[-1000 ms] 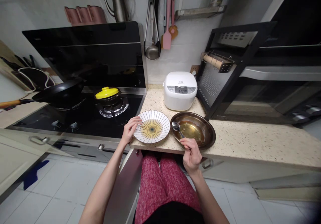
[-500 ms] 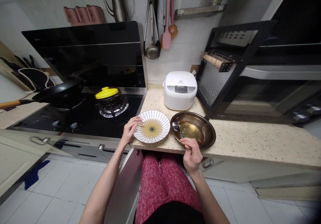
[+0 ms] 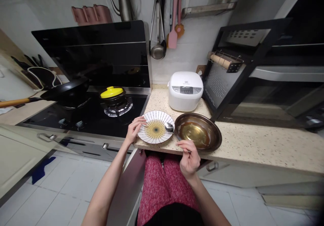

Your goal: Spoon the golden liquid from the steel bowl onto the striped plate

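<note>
A spoon (image 3: 168, 127) is pinched by its handle in my right hand (image 3: 190, 157). Its bowl hangs over the right part of a round plate (image 3: 162, 115) with dark radiating lines and a yellow middle. At the plate's left rim, my left hand (image 3: 135, 129) grips the edge, fingers over the top; its underside is hidden. Close beside the plate on the right stands a brownish metal bowl (image 3: 217, 136) with shiny yellowish liquid (image 3: 193, 135) in its bottom. My right hand is just in front of this bowl's near left rim.
Behind the bowl is a white rice cooker (image 3: 186, 96). The gas hob (image 3: 96, 121) on the left carries a small pot with a yellow lid (image 3: 111, 92) and a black wok (image 3: 67, 92). A black rack (image 3: 215, 67) and an oven stand right. Below, a cabinet door (image 3: 131, 175) stands ajar.
My right hand has carried the spoon leftward, from above the metal bowl to above the plate. The left hand stays at the plate's rim. The whole view has shifted slightly.
</note>
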A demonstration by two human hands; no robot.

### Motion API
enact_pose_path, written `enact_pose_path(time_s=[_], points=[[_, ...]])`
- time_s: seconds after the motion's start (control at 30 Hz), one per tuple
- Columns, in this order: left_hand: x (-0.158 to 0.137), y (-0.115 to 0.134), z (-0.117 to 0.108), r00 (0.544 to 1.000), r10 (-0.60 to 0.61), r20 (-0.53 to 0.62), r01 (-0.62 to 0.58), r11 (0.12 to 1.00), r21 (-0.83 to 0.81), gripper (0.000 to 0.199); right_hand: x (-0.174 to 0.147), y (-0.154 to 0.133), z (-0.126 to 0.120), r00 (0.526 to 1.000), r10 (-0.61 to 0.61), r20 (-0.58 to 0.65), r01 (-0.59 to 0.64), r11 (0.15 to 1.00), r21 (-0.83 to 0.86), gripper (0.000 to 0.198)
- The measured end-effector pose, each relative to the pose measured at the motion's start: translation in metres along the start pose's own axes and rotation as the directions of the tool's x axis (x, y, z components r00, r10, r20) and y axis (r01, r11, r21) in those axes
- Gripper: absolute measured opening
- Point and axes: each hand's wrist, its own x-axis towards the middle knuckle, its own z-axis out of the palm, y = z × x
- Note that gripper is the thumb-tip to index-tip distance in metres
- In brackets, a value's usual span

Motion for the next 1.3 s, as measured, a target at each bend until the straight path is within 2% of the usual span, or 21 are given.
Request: enact_pose_path(time_s=[0.17,0.27,0.77,1.0,1.3], points=[[0.001,0.000,0.000,1.000,0.011,-0.004,-0.011,1.000,-0.006,0.037,-0.005,-0.007,0.023,0.994,0.046,0.100,-0.051,0.998,0.048,0.022],[0.001,-0.001,0.000,1.000,0.010,0.001,-0.010,1.000,-0.003,0.038,-0.009,-0.005,0.030,0.989,0.101,0.105,-0.105,0.994,0.036,0.023],[-0.001,-0.002,0.000,1.000,-0.004,0.005,0.004,1.000,0.001,0.038,-0.019,0.004,0.038,0.960,0.255,0.113,-0.261,0.964,0.046,0.023],[0.000,-0.001,0.000,1.000,-0.001,0.002,0.001,1.000,-0.001,0.039,-0.022,0.006,0.041,0.936,0.341,0.090,-0.349,0.934,0.084,0.025],[0.000,-0.003,0.000,1.000,0.003,-0.001,-0.003,1.000,-0.005,0.037,-0.026,0.010,0.038,0.939,0.345,-0.003,-0.342,0.931,0.127,0.025]])
